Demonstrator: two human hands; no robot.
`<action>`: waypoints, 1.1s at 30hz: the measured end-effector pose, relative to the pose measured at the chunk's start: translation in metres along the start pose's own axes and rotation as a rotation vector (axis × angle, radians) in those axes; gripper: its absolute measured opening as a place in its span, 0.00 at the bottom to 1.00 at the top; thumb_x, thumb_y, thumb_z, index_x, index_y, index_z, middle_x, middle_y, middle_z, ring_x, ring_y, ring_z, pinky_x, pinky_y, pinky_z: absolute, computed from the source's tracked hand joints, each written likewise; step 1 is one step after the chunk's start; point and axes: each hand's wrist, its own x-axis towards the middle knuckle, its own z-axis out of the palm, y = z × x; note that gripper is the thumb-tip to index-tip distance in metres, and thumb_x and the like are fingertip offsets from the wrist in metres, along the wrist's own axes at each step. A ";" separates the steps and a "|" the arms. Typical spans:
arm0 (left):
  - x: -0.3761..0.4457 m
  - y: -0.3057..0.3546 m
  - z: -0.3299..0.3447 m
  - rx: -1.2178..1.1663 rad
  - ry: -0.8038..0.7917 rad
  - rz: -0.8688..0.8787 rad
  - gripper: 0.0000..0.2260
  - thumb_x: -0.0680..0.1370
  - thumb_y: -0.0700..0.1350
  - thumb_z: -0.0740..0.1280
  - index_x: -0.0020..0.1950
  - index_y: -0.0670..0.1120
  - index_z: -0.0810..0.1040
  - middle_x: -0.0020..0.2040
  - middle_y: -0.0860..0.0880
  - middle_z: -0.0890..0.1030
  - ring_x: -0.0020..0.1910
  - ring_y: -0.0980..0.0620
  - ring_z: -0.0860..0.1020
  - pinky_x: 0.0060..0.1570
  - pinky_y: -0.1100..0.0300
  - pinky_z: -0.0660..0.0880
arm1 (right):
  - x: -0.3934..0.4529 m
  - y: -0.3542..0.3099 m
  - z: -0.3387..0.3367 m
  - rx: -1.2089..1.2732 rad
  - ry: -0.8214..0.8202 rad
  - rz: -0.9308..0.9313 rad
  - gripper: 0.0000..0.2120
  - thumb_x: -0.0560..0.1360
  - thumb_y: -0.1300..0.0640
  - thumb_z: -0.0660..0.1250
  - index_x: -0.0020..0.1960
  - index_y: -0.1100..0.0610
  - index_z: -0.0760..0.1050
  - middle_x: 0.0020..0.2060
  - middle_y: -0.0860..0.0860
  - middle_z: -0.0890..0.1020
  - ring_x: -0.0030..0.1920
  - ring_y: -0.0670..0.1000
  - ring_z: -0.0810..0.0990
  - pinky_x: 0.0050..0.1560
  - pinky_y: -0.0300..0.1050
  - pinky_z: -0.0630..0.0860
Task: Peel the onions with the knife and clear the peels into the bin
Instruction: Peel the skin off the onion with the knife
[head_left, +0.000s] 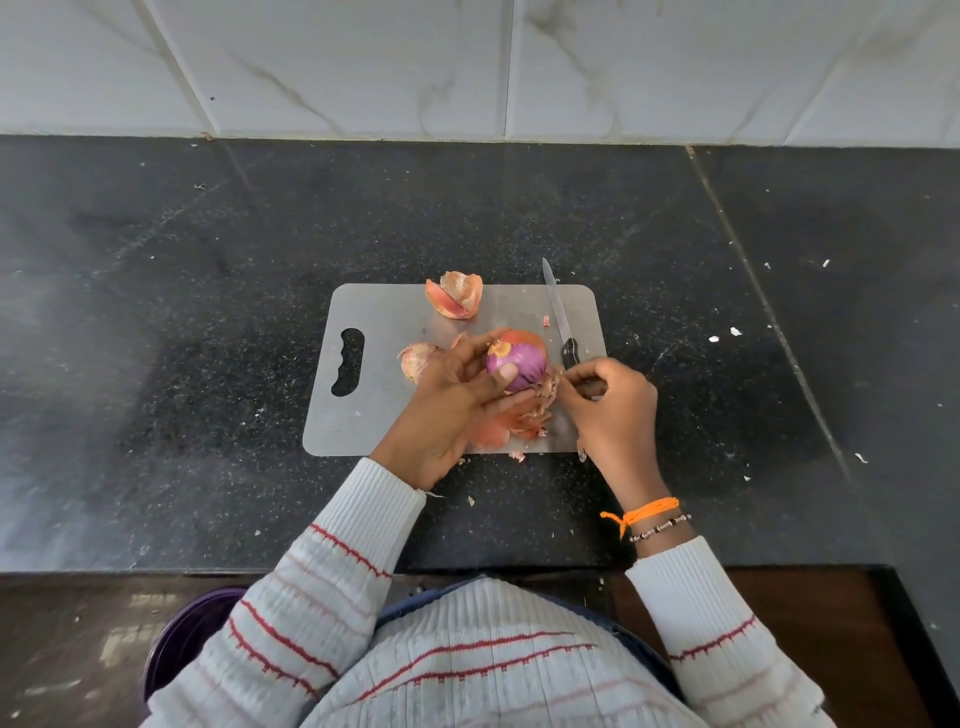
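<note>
My left hand (447, 410) grips a half-peeled purple onion (522, 361) over the grey cutting board (374, 421). My right hand (608, 410) pinches a strip of dry skin (549, 387) at the onion's lower right side. A second, unpeeled onion (418, 358) lies on the board just left of my left hand. The knife (560, 319) rests on the board's right part, blade pointing away, its black handle partly under my right hand. Loose peels (511, 423) lie under my hands, and a curled peel (454, 294) sits at the board's far edge.
The board lies on a black speckled counter (208, 312) with a white tiled wall (467, 62) behind. Small peel crumbs dot the counter. A purple bin (182, 644) stands on the floor at lower left, partly hidden by my sleeve.
</note>
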 end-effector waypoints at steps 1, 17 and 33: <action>0.000 0.001 0.000 -0.024 -0.015 -0.007 0.20 0.76 0.30 0.61 0.68 0.38 0.68 0.64 0.37 0.74 0.52 0.46 0.80 0.43 0.59 0.81 | 0.000 0.002 0.000 -0.005 -0.013 0.003 0.04 0.70 0.62 0.73 0.41 0.61 0.79 0.36 0.52 0.81 0.34 0.41 0.77 0.35 0.28 0.72; 0.008 -0.012 -0.002 0.330 0.071 0.090 0.21 0.70 0.33 0.71 0.61 0.46 0.76 0.62 0.42 0.76 0.61 0.43 0.76 0.57 0.51 0.77 | -0.002 -0.023 -0.008 0.068 -0.035 -0.131 0.06 0.72 0.60 0.71 0.48 0.58 0.82 0.42 0.48 0.83 0.43 0.42 0.81 0.45 0.31 0.77; 0.006 -0.010 0.001 0.655 0.063 0.167 0.22 0.70 0.32 0.72 0.61 0.45 0.76 0.57 0.50 0.78 0.57 0.51 0.77 0.56 0.58 0.77 | 0.007 -0.008 -0.008 -0.067 -0.011 -0.262 0.02 0.70 0.66 0.71 0.39 0.62 0.80 0.34 0.53 0.82 0.34 0.46 0.79 0.37 0.36 0.77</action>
